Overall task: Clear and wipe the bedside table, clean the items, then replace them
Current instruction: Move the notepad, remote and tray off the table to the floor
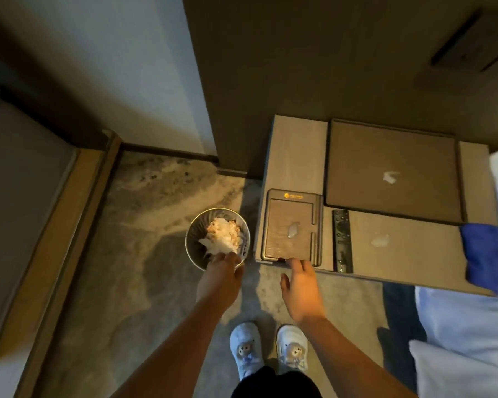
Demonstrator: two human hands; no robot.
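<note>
Our left hand [222,271] sat at the near rim of the bin [193,239], fingers curled down over that rim and, as far as we could judge, gripping it. Just beyond those fingers lay crumpled tissue [222,235], heaped inside. We judged the bin was held close beside the table [296,156] so that rubbish could drop straight in.

Our right hand [302,288] was open, fingers spread, the fingertips [295,262] touching the front edge of the tray [282,214]. A scrap [293,228] lay on the tray just beyond them. The reach looked meant either to pick off that scrap or to draw the tray toward the bin.

Just right of those fingers lay the remote [342,239], lengthwise, touching neither tray. Further right, a second scrap [380,240] sat on the bare tabletop. Beyond it, a third [390,177] lay on the big tray [371,168]. Well right of the fingers, a blue cloth [483,254] hung over the table's corner, kept handy for wiping, we supposed. Nothing had yet been lifted off, so clearing seemed barely begun.

The tabletop was pale wood grain, set against a dark panel [299,53]. White bedding [457,326] pressed in on the right. Underfoot was mottled grey carpet [156,254], with a pale wall [127,67] behind the bin. The light was dim and warm.
</note>
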